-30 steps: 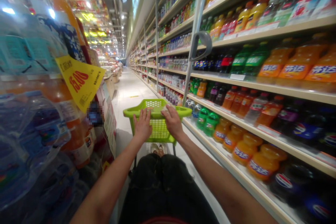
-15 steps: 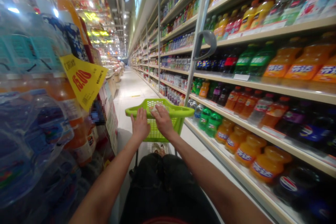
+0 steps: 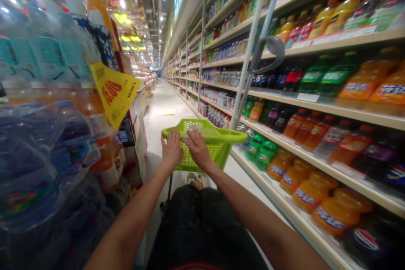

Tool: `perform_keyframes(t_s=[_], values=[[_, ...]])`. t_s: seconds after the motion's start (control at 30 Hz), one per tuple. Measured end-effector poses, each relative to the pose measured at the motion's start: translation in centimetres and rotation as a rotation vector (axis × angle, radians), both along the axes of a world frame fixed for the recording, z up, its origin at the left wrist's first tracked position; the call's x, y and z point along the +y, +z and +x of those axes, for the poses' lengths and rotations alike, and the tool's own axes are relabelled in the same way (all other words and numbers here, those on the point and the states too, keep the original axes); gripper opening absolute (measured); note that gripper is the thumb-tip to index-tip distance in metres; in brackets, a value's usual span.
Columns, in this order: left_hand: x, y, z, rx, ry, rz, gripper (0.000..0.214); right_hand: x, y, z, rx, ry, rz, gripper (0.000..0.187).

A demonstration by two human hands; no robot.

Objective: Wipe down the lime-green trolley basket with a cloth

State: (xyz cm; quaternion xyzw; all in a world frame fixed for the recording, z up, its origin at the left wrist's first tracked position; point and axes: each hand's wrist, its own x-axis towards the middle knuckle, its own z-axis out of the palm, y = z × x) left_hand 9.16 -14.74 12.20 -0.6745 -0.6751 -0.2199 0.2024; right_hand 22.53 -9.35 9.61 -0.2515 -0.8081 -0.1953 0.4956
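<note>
A lime-green shopping cart [image 3: 218, 152] with a lattice basket stands right in front of my legs. My left hand [image 3: 172, 149] rests on the left part of its handle [image 3: 234, 136], fingers laid over the bar. Just to the right, my right hand [image 3: 198, 147] grips the same bar near its middle, with a small gap between the hands. Something pale and crumpled, like a tissue [image 3: 190, 130], shows at my right fingertips; whether I hold it is unclear. My palms hide the undersides of both grips.
Shelves [image 3: 329, 105] of drink bottles line the right side, with a grey loop [image 3: 268, 52] jutting from a post. On the left, wrapped water bottles [image 3: 28, 168] are stacked beside a yellow price sign [image 3: 115, 93]. A tiled aisle [image 3: 158, 105] runs ahead.
The cart, my hands and the surroundings appear shifted slightly right in the view. Both hands stay on the handle, the right one's fingers slightly shifted.
</note>
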Motion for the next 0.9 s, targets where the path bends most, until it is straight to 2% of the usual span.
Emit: perform_keyframes(t_s=[0.17, 0.23, 0.37, 0.5, 0.57, 0.77, 0.9], values=[[0.0, -0.1, -0.9, -0.049, 0.053, -0.011, 0.067, 0.5, 0.2, 3.7, 0.081, -0.057, 0.018, 0.027], [0.0, -0.1, -0.7, -0.055, 0.058, -0.015, 0.067, 0.5, 0.3, 4.1, 0.132, -0.092, 0.01, 0.029], [-0.1, 0.0, -0.1, -0.052, 0.056, -0.017, 0.067, 0.2, 0.5, 1.0, 0.116, -0.094, -0.032, 0.03], [-0.4, 0.3, -0.2, -0.033, 0.033, -0.034, 0.064, 0.0, 0.9, -2.3, 0.015, -0.026, -0.037, 0.029], [-0.5, 0.3, -0.6, -0.023, 0.019, -0.017, 0.063, 0.0, 1.1, -1.9, 0.005, -0.006, -0.026, 0.029], [-0.3, 0.1, -1.4, -0.056, 0.045, -0.021, 0.065, 0.3, 1.4, 2.6, 0.18, -0.062, -0.02, 0.03], [-0.2, 0.0, -1.0, -0.065, 0.058, -0.031, 0.065, 0.4, 1.2, 1.0, 0.158, -0.068, -0.041, 0.03]])
